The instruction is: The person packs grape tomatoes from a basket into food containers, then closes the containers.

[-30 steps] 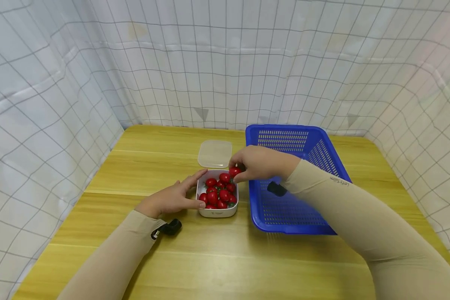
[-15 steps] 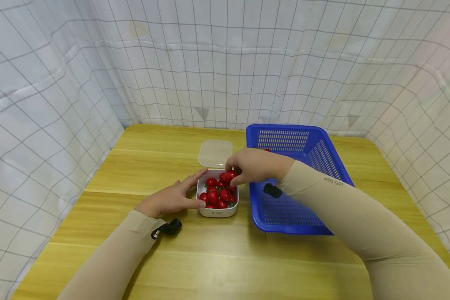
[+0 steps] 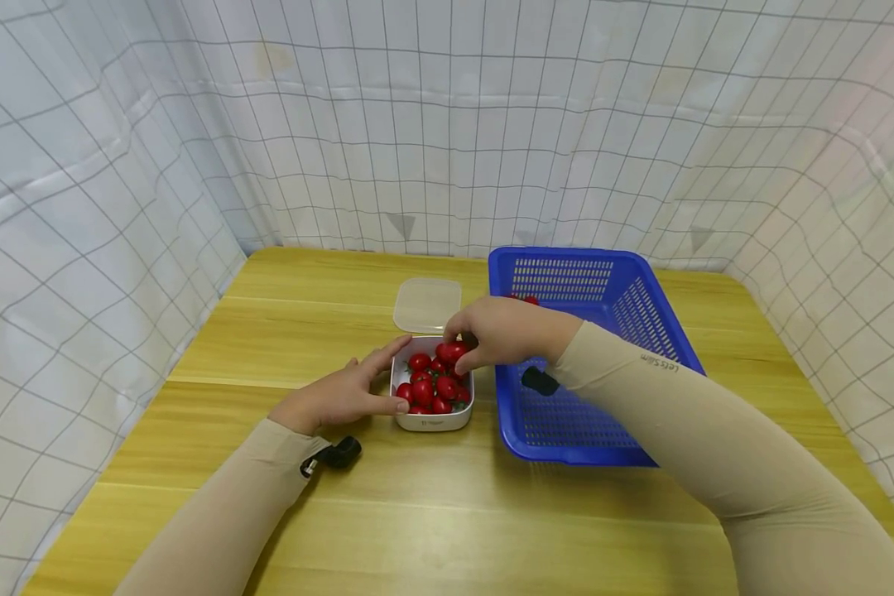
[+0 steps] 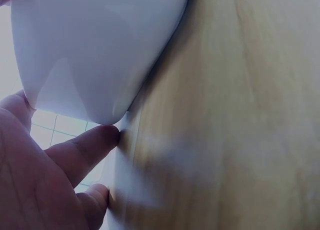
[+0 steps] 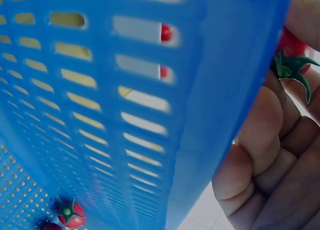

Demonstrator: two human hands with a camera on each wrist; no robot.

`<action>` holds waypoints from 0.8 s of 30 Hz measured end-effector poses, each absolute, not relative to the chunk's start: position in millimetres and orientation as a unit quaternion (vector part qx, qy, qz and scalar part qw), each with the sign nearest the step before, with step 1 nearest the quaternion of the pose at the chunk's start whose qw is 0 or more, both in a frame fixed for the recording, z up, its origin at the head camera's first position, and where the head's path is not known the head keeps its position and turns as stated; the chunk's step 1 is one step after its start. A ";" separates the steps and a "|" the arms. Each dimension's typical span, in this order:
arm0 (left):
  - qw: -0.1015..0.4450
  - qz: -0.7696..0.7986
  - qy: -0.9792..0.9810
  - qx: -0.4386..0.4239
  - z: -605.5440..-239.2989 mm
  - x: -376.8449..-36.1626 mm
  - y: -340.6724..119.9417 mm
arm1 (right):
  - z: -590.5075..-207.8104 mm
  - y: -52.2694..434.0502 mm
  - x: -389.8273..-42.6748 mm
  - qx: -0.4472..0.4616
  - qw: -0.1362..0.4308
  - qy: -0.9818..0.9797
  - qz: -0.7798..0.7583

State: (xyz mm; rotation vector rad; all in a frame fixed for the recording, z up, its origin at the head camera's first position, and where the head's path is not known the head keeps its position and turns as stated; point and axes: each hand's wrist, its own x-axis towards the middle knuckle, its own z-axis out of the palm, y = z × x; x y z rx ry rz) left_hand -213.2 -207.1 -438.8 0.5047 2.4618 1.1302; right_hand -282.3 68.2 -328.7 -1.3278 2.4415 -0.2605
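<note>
A small white container [image 3: 434,423], partly filled with red cherry tomatoes [image 3: 422,391], stands mid-table in the head view. My left hand [image 3: 346,393] rests against its left side, thumb at the front corner and index finger at the back corner, fingers spread and fairly straight. In the left wrist view its fingertips touch the container's wall [image 4: 95,50]. My right hand [image 3: 502,331] pinches a cherry tomato [image 3: 455,353] above the container's back right part. Green sepals show on that held tomato [image 5: 292,65] in the right wrist view. Whether it touches the tomatoes below, I cannot tell.
A blue perforated basket [image 3: 525,451] stands right of the container, under the right forearm. A few tomatoes [image 3: 531,300] lie at its far left; the right wrist view shows a tomato [image 5: 72,215] inside. Behind the container lies a translucent lid [image 3: 428,305].
My right hand has shifted slightly left and down with the tomato, from the container's right rim to over its contents. Tomatoes in the basket have come into view. The left hand has stayed put.
</note>
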 end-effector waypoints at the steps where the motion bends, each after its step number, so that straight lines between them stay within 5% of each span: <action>1: 0.191 0.402 0.877 0.180 -439.0 -213.0 -207.1 | -328.9 68.0 -282.0 -0.467 0.176 0.861 -0.093; 24: 0.179 0.402 0.880 0.182 -444.6 -212.4 -207.1 | -335.6 64.4 -280.4 -0.455 0.192 0.864 -0.098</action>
